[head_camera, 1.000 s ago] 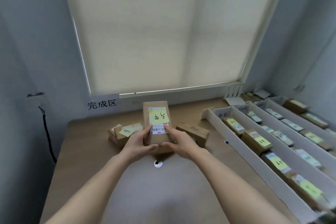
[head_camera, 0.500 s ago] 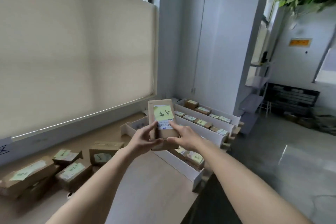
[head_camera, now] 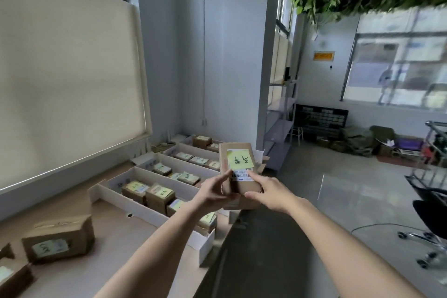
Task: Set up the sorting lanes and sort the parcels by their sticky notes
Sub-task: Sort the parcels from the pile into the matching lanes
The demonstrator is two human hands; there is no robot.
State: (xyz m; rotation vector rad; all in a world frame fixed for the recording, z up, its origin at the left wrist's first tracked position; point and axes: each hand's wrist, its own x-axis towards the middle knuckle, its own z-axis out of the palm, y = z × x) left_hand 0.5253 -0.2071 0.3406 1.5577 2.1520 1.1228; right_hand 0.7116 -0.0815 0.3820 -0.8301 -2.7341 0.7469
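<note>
A: Where is the small brown cardboard parcel (head_camera: 238, 172) with the yellow sticky note (head_camera: 240, 158) now?

B: Up in the air, upright, above the near end of the white cardboard sorting lanes (head_camera: 154, 213) on the wooden table (head_camera: 116, 237). The left hand (head_camera: 214, 195) has its grip wrapped round the lower left edge, and the right hand (head_camera: 266, 192) grips the lower right, with a finger laid across the barcode label (head_camera: 242, 175).

A: How would you expect it to handle?

B: Light, I'd say, since it is carried only at its bottom end. The cardboard looks stiff and dry, so slipping seems unlikely.

A: Best place to hold it?

B: By the side edges, clear of the note, which seems stuck along its top only and could peel or crease.

A: And the lanes?

B: They already hold other brown parcels with notes (head_camera: 147, 192); more unsorted boxes (head_camera: 58, 237) lie on the table at left.
</note>
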